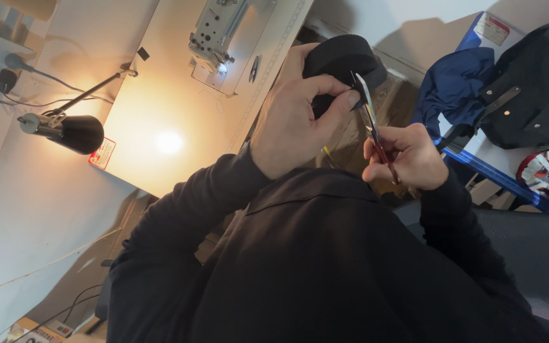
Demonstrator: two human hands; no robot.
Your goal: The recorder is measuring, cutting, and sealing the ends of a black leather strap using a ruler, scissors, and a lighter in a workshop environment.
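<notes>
The person's dark, matte upper garment fills the lower frame and hides the lap and whatever lies beneath the hands. Beyond it, the pale, smooth worktop glows under a black lamp, with a grey metal sewing machine cut off at the top edge. Dark garments are heaped at the right, their shapes hard to separate. The left hand has its grip closed round a rounded piece of black fabric, held up in front of the chest. The right hand grips thin, red-handled snips, blades touching the fabric's edge; the cut point is too small to make out.
</notes>
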